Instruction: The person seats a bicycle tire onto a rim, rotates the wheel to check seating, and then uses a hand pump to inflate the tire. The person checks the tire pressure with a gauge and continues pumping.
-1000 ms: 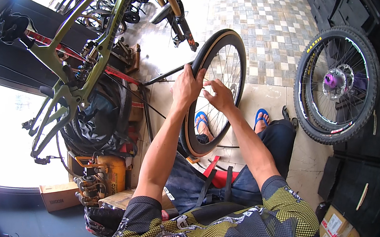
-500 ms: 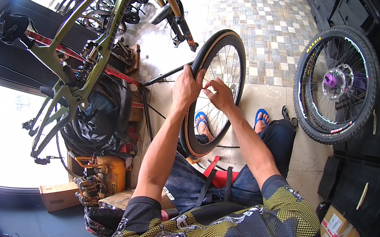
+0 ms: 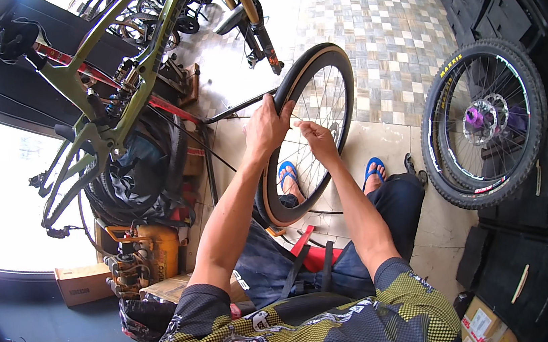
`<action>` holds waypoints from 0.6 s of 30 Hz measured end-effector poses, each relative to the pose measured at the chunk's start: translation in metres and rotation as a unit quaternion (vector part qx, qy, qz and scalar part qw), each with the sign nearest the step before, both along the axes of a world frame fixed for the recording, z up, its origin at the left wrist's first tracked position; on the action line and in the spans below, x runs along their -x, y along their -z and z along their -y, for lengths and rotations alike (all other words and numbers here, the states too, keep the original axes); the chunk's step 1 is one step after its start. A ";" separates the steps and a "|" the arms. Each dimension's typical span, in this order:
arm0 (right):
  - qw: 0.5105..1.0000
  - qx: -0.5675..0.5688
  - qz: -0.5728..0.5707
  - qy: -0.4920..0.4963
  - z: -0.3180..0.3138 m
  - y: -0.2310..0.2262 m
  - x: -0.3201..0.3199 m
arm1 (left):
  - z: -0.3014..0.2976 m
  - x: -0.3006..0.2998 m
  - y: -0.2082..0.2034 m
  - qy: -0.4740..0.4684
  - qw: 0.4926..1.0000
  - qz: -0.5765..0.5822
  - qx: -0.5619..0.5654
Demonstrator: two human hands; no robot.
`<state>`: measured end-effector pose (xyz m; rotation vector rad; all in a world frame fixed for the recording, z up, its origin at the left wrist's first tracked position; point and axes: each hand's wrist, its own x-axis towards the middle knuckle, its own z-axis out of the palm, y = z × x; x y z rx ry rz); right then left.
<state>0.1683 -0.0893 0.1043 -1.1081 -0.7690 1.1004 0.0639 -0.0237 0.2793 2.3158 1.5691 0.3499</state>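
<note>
A bicycle wheel with a deep dark rim and a black, tan-edged tyre stands upright in front of me, leaning to the right at its top. My left hand is wrapped round its left side, gripping tyre and rim, with the thumb on the inner edge. Close by, over the spokes, my right hand is closed, thumb and fingertips pinched together near the left thumb. Whatever is in that pinch is too small to make out. My feet in blue flip-flops show behind and beside the wheel.
A green bicycle frame hangs at left above black tyres. Below it are a yellow air compressor and a cardboard box. Knobby-tyred wheels with a purple hub lean against black cabinets at right.
My right hand's fingers have drawn closer together and dipped slightly beside the rim. The left hand keeps its hold, and the wheel has barely moved.
</note>
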 end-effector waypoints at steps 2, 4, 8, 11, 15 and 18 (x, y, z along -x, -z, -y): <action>0.984 0.052 -0.160 -0.063 0.009 0.005 -0.008 | 0.000 0.002 0.000 -0.004 1.000 -0.003 -0.001; 0.969 0.057 -0.223 -0.084 0.012 0.008 -0.008 | 0.001 0.003 0.001 -0.008 1.000 -0.003 -0.007; 0.916 0.071 -0.365 -0.149 0.008 0.005 -0.009 | 0.003 0.007 0.005 -0.001 1.000 -0.002 -0.016; 0.867 0.071 -0.457 -0.188 0.004 0.008 -0.005 | 0.009 0.005 0.005 0.006 1.000 0.004 -0.017; 0.851 0.049 -0.479 -0.209 0.000 0.016 -0.001 | 0.019 0.001 0.003 0.019 0.999 0.016 -0.027; 0.843 0.035 -0.485 -0.231 0.001 0.022 -0.002 | 0.020 0.000 0.004 0.025 0.999 0.015 -0.029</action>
